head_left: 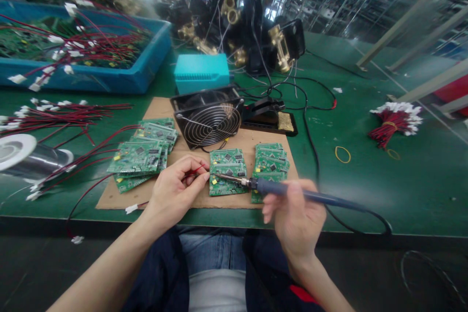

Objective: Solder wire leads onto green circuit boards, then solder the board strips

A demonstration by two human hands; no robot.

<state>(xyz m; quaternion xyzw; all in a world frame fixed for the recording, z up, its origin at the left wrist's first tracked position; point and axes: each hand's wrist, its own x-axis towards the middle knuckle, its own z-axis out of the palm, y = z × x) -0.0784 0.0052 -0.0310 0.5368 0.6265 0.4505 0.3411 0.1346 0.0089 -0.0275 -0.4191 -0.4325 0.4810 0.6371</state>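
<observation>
My left hand [179, 187] pinches a red and black wire [193, 173] at the left edge of a green circuit board [227, 158]. The wire's white connector [131, 208] hangs out below that hand. In my right hand [298, 209] is a soldering iron [270, 186], its metal tip pointing left over the board, close to the wire end. Whether tip and wire touch cannot be made out. The board lies on a cardboard sheet [197, 202], between a left stack of boards with wires [137, 156] and a right row of overlapping boards [271, 162].
A fan [208, 124] stands behind the board, with a teal box [202, 72] and an iron stand with sponge [287, 122] nearby. Solder spool [44, 158], loose wires [62, 116] and a blue bin [146, 66] are left. A wire bundle [393, 124] lies right; the iron's cord [310, 141] crosses the table.
</observation>
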